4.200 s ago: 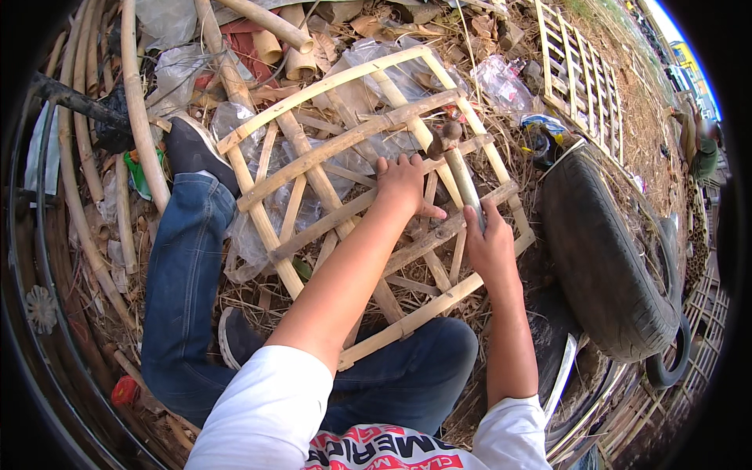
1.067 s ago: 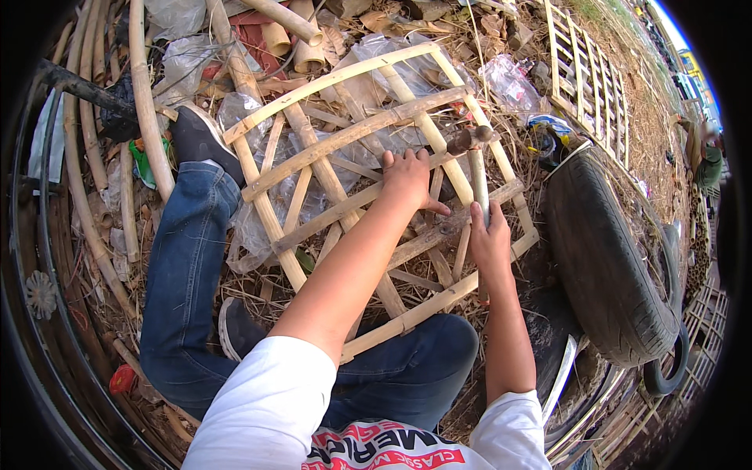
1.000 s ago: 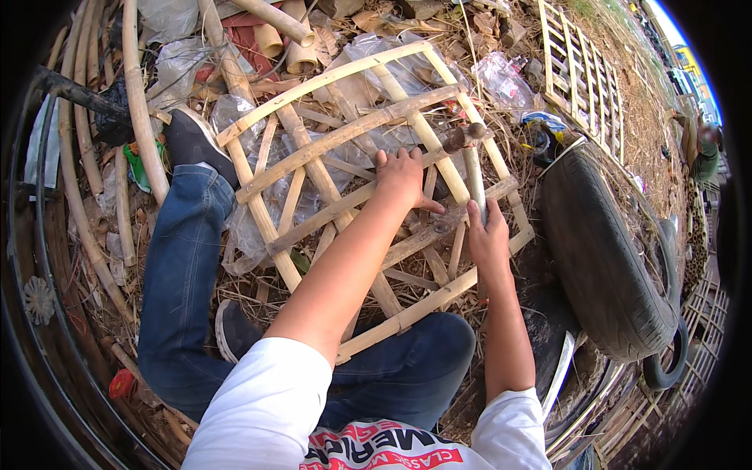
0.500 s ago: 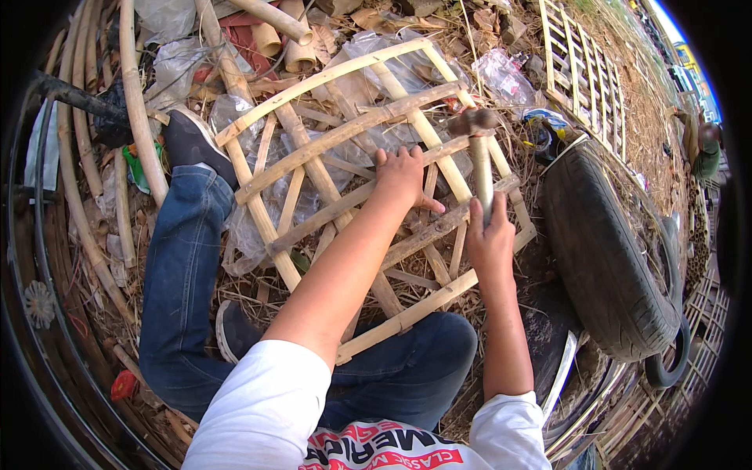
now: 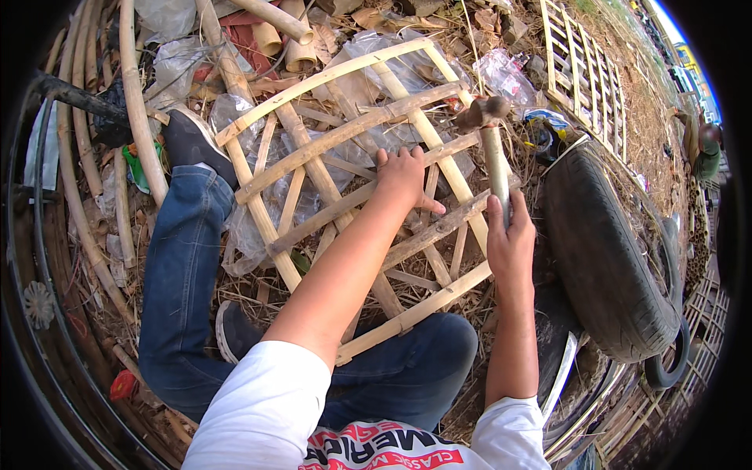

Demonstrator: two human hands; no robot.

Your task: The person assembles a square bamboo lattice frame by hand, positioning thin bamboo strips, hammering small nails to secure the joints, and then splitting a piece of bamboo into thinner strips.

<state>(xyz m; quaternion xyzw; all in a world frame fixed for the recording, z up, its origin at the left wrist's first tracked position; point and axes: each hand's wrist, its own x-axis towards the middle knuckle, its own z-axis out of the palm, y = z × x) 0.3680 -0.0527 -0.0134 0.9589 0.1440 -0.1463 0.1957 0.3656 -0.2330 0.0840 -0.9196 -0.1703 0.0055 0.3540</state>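
Note:
A lattice frame of bamboo slats (image 5: 337, 146) lies slanted before me, its near edge by my bent knee. My left hand (image 5: 401, 178) is on a middle slat, fingers bent over it and thumb stretched toward the right. What lies under the palm is hidden. In my right hand (image 5: 511, 239) is a hammer (image 5: 494, 160), gripped low on its pale handle. The hammer's rusty head (image 5: 481, 114) is raised over the frame's far right corner. No nail can be made out.
A worn black tyre (image 5: 607, 254) stands at the right. Beyond it lies another lattice panel (image 5: 581, 70). Long bamboo poles (image 5: 135, 102) and black metal bars (image 5: 48, 227) line the left. Plastic bags (image 5: 174, 70) and dry straw litter the ground. My shoe (image 5: 202, 145) touches the frame's left side.
My right hand and the hammer have moved a little to the right, the head slightly higher. My left hand and the frame have stayed in place.

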